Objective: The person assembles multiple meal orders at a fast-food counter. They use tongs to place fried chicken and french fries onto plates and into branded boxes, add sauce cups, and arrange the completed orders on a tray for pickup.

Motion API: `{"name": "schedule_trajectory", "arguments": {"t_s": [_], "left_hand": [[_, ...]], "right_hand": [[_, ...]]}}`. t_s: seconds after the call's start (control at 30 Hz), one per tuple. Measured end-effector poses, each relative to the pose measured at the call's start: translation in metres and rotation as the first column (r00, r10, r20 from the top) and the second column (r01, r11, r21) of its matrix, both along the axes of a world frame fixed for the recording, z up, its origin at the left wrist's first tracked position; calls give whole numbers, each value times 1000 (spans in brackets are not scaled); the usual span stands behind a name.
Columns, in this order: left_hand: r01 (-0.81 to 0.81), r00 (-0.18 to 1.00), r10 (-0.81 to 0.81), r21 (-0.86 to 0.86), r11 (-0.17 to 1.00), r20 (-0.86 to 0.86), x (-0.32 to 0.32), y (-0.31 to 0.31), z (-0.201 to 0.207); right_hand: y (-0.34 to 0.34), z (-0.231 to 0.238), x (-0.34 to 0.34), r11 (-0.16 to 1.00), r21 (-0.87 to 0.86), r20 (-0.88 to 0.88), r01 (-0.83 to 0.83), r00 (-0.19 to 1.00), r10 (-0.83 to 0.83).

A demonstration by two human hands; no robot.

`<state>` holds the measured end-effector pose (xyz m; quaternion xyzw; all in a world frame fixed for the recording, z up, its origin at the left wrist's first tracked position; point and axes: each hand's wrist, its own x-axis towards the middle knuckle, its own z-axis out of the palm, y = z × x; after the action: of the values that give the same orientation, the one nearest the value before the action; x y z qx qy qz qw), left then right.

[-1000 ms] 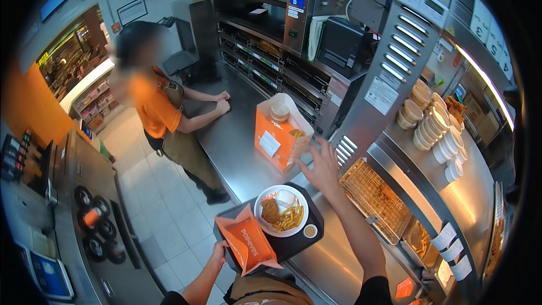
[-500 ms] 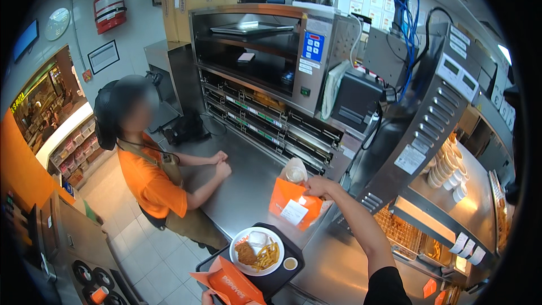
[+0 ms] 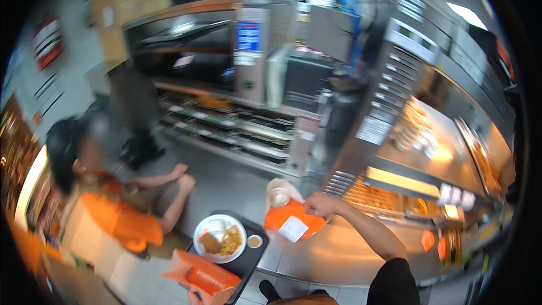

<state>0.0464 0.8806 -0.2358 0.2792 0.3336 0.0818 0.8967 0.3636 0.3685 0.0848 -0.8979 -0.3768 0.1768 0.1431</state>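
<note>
My right hand (image 3: 322,204) is closed on the edge of an orange paper bag (image 3: 285,213) with a white slip (image 3: 293,229) on its front. A white round-topped item (image 3: 279,196) in pale paper is right behind the bag. At the lower edge, my left hand (image 3: 199,296) is closed at the near side of a black tray (image 3: 255,254), its fingers partly hidden. A folded orange carton (image 3: 210,275) lies on the tray beside that hand. The tray also bears a white plate (image 3: 241,255) of fried chicken, fries and a white item, plus a small sauce cup (image 3: 254,241).
A co-worker in an orange shirt (image 3: 124,220) stands at left, hands together over the steel counter (image 3: 212,164). A heated cabinet (image 3: 254,87) rises behind the counter. At right are a slanted steel unit (image 3: 367,130), stacked cups (image 3: 415,130) and food trays (image 3: 378,197).
My view has swung right and blurred, shifting the room leftward in the picture. My right hand still grips the orange bag; my left stays at the tray. My feet now show below.
</note>
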Motion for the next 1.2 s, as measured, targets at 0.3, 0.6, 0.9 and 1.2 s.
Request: {"name": "schedule_trajectory", "arguments": {"t_s": [0.3,0.6,0.9,1.2], "left_hand": [[157,988,-157,36,987,4,86,-56,3],[281,950,-284,40,959,127,147,-83,-32],[298,954,-298,-19,954,18,148,-102,-19],[230,889,33,507,831,-456,-14,-266,-14]], "right_hand": [[-152,8,-146,961,-198,10,192,981,-194],[-270,13,-210,904,-274,216,329,937,-275],[-334,12,-207,881,-418,321,224,943,-88],[-325,-15,-377,960,230,710,160,648,-278]]}}
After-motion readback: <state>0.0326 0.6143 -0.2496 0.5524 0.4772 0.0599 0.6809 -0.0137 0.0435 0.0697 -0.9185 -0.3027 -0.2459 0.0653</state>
